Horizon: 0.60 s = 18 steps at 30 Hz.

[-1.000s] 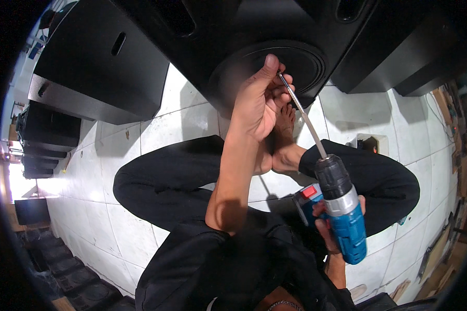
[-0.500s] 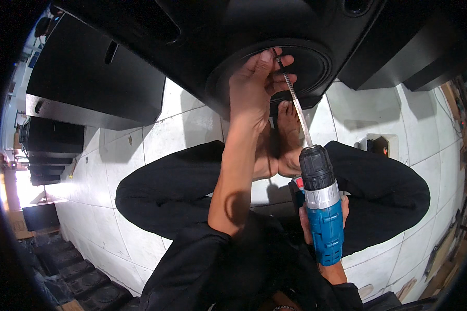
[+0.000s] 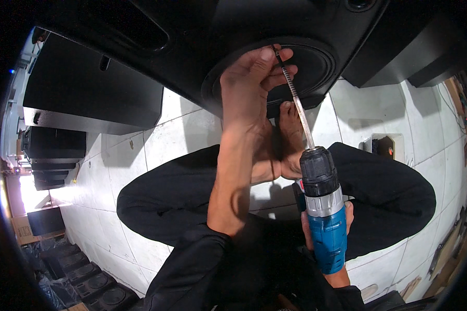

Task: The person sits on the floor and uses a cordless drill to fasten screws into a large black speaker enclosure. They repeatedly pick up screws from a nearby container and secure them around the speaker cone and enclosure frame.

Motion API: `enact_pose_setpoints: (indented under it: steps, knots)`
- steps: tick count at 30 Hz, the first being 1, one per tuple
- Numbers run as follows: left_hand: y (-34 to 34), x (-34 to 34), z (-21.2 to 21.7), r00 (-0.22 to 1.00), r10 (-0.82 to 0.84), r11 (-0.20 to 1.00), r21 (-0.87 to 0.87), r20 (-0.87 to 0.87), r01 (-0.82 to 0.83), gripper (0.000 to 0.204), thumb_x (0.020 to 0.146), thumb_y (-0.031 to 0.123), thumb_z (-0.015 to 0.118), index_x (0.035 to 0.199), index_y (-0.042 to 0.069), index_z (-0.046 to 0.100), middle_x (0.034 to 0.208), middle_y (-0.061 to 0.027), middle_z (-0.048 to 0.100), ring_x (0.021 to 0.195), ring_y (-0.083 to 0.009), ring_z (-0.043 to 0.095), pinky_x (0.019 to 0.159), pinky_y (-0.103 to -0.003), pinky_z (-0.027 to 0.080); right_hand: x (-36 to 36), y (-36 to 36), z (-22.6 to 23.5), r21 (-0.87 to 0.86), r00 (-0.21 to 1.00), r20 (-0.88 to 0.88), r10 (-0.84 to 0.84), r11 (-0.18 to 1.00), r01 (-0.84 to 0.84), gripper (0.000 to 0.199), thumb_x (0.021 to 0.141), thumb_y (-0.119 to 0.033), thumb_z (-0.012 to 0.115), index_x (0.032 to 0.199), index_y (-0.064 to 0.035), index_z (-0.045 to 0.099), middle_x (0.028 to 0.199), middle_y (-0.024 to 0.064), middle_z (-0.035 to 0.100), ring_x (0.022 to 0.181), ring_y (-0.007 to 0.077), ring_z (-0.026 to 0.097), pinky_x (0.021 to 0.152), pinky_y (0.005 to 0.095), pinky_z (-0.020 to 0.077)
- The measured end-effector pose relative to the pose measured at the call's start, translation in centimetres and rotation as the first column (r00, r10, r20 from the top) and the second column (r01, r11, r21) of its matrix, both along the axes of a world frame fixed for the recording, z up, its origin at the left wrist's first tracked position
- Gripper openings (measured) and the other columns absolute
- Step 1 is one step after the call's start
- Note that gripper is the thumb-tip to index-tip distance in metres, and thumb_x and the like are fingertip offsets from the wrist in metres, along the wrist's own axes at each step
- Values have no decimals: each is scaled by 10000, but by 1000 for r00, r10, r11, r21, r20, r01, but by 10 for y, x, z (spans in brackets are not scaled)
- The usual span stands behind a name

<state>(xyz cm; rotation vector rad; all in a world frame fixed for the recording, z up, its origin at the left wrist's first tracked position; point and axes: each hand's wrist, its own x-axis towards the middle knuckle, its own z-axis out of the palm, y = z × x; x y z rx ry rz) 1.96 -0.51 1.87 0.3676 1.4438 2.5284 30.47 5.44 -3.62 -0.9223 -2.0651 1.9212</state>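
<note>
Sitting w/in R hand (image 3: 306,230): blue drill (image 3: 328,239)

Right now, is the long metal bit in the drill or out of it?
In: the long metal bit runs straight into the black chuck at the front of the blue drill that the right hand holds.

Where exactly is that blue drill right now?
In the head view, the blue drill is low, right of centre, in the right grip; its long bit points up toward the round, ringed section of the black cabinet.
</note>
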Motion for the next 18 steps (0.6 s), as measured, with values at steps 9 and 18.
enact_pose_setpoints:
  steps: [9, 18]
  knots:
    - [3, 1, 0, 1000, 12, 999, 41, -6, -12, 204, 925, 119, 602, 1024, -53, 649, 953, -178, 693, 778, -234, 706, 709, -298, 595, 9, 16, -18, -491, 994, -16, 111, 865, -105, 719, 881, -712, 348, 1251, -105, 457, 1056, 157, 576, 861, 213, 656, 703, 320, 602]
    - [3, 1, 3, 999, 20, 999, 28, 35, -21, 204, 935, 105, 577, 1032, -67, 630, 940, -180, 689, 780, -231, 705, 708, -289, 593, 19, 5, -38, -22, 984, 132, 115, 993, -114, 560, 939, -606, 323, 1095, -104, 514, 932, 124, 605, 678, 164, 652, 596, 310, 604]
